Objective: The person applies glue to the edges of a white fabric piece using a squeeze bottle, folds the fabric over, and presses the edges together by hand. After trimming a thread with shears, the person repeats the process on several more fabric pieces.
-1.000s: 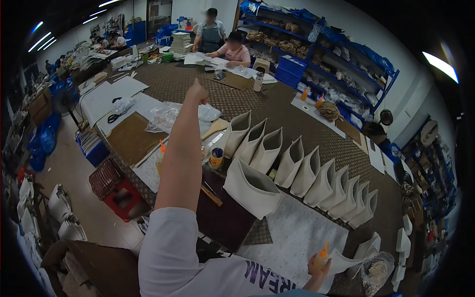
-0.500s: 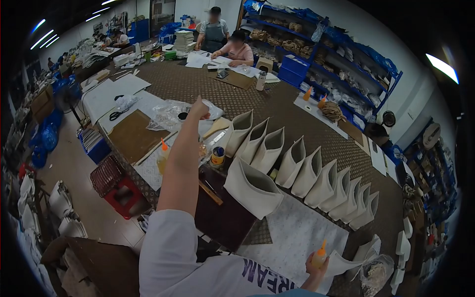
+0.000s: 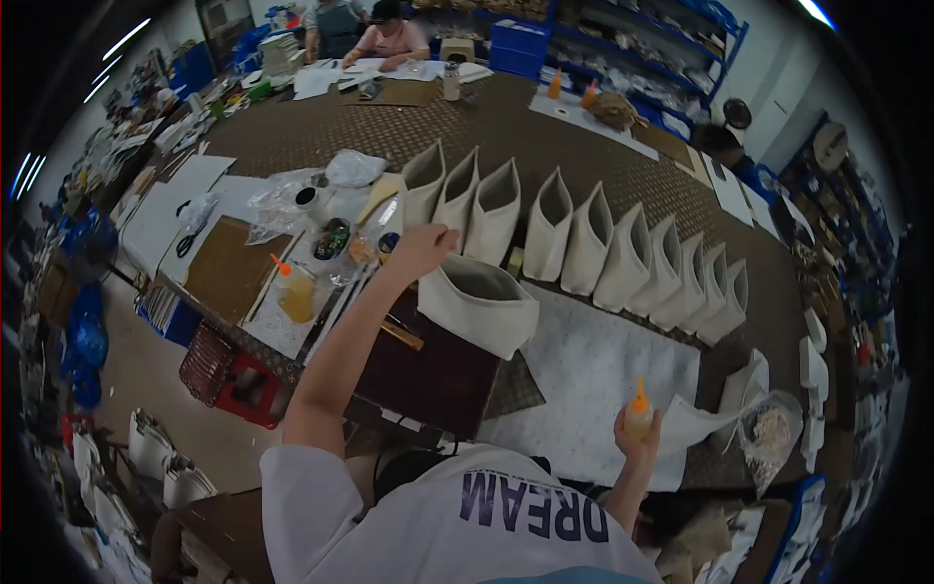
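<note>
My left hand [image 3: 428, 250] is closed above the dark red board, beside the near rim of an off-white open pouch [image 3: 477, 316]. Its fingers are curled, and whatever may be in them is hidden. That pouch rests tilted at the board's edge, its mouth gaping upward. In my right hand [image 3: 637, 443] is a squeeze glue bottle [image 3: 638, 419] with an orange nozzle pointing up, held over the pale sheet [image 3: 593, 375]. Behind, a row of similar off-white pouches [image 3: 548, 234] stands upright on the patterned table.
Another orange-tipped glue bottle [image 3: 296, 300] stands on the left, near a cup of small items [image 3: 332, 239] and crumpled clear plastic [image 3: 282, 204]. A wooden-handled tool [image 3: 401, 336] lies on the dark red board [image 3: 438, 380]. A plastic bag of scraps [image 3: 769, 433] sits right. Two people work across the table.
My left hand has come back from the plastic bags to beside the nearest pouch, its fingers closed. My right hand still holds the glue bottle. The view has tilted downward.
</note>
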Motion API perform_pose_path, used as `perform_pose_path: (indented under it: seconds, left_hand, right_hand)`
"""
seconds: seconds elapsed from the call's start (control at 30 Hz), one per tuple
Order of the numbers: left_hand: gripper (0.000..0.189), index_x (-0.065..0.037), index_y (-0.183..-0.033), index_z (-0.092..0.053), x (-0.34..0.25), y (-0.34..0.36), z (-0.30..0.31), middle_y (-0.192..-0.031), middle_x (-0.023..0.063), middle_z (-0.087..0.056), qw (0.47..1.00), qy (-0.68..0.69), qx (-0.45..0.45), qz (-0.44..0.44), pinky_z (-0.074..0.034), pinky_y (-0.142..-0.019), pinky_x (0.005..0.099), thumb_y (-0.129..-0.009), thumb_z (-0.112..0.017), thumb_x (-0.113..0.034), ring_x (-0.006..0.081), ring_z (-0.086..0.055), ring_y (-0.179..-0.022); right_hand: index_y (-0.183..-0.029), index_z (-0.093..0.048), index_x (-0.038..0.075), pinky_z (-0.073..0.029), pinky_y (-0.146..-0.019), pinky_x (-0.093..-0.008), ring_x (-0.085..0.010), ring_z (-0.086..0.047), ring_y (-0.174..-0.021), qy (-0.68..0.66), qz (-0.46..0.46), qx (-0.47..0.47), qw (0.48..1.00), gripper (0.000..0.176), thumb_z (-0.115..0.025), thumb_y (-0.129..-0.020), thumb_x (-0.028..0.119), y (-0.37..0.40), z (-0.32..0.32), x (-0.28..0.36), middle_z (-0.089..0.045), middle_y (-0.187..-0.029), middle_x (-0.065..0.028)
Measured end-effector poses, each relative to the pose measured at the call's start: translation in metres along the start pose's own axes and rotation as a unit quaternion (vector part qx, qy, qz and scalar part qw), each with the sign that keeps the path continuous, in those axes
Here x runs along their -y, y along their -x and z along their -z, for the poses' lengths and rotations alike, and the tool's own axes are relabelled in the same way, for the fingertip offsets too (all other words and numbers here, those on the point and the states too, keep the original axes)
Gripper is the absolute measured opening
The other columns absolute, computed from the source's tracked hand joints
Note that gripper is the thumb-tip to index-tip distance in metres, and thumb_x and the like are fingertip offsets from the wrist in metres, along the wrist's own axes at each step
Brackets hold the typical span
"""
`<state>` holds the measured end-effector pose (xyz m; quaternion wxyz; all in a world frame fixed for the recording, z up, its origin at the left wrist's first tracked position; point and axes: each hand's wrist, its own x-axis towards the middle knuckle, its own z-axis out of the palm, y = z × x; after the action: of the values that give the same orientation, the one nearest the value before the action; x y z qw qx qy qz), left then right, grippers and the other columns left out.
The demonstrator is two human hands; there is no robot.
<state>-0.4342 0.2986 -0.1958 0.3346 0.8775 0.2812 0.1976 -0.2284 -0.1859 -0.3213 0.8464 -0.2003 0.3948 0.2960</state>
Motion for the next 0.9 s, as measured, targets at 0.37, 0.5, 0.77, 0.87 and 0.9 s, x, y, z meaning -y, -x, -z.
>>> perform_pose_path:
  seconds: [0.37,0.5,0.77,0.87,0.9]
  left_hand:
    - [0.076,-0.006,-0.129,-0.048,-0.026,-0.025,-0.147,-0.116,0.0111,-0.057,0.876,0.147,0.381,0.257,-0.043,-0.090,0.0394,-0.087,-0.037,-0.067,0.0276,-0.057,-0.101]
    - [0.047,-0.007,-0.126,-0.050,-0.017,-0.004,-0.138,-0.121,0.0055,-0.054,0.830,0.290,0.345,0.329,-0.036,-0.098,0.0362,-0.090,-0.050,-0.037,0.0195,-0.051,-0.111]
    - [0.046,0.005,-0.127,-0.043,-0.005,0.094,-0.047,-0.127,0.0187,-0.050,0.603,0.763,0.027,0.229,-0.041,-0.097,0.0458,-0.088,-0.052,-0.017,0.0331,-0.051,-0.115]
    - [0.050,0.005,-0.129,-0.042,0.016,0.110,-0.046,-0.130,0.0192,-0.048,0.525,0.833,0.010,0.173,-0.038,-0.100,0.0451,-0.091,-0.049,-0.026,0.0341,-0.048,-0.118]
    - [0.052,0.005,-0.130,-0.041,0.019,0.115,-0.048,-0.132,0.0193,-0.047,0.516,0.843,0.004,0.154,-0.036,-0.101,0.0448,-0.093,-0.048,-0.030,0.0339,-0.047,-0.120]
  right_hand:
    - [-0.114,-0.050,0.007,-0.051,-0.082,-0.0404,-0.0266,-0.059,-0.097,0.037,0.157,0.079,0.984,0.047,-0.066,-0.084,0.038,0.017,0.008,-0.008,-0.057,-0.110,-0.0104]
    - [-0.119,-0.046,0.008,-0.052,-0.081,-0.0396,-0.0248,-0.058,-0.100,0.076,0.215,0.145,0.963,0.050,-0.067,-0.084,0.036,0.026,0.004,-0.002,-0.055,-0.113,-0.0095]
    - [-0.126,-0.042,0.010,-0.051,-0.084,-0.0380,-0.0227,-0.054,-0.107,0.186,0.336,0.189,0.904,0.050,-0.066,-0.086,0.030,0.043,-0.028,-0.011,-0.050,-0.118,-0.0077]
    - [-0.126,-0.041,0.010,-0.049,-0.087,-0.0389,-0.0225,-0.053,-0.108,0.243,0.361,0.196,0.879,0.051,-0.065,-0.086,0.031,0.046,-0.039,-0.015,-0.050,-0.117,-0.0075]
    - [-0.127,-0.040,0.009,-0.048,-0.088,-0.0401,-0.0227,-0.052,-0.109,0.257,0.364,0.199,0.873,0.054,-0.065,-0.086,0.033,0.049,-0.045,-0.018,-0.049,-0.118,-0.0077]
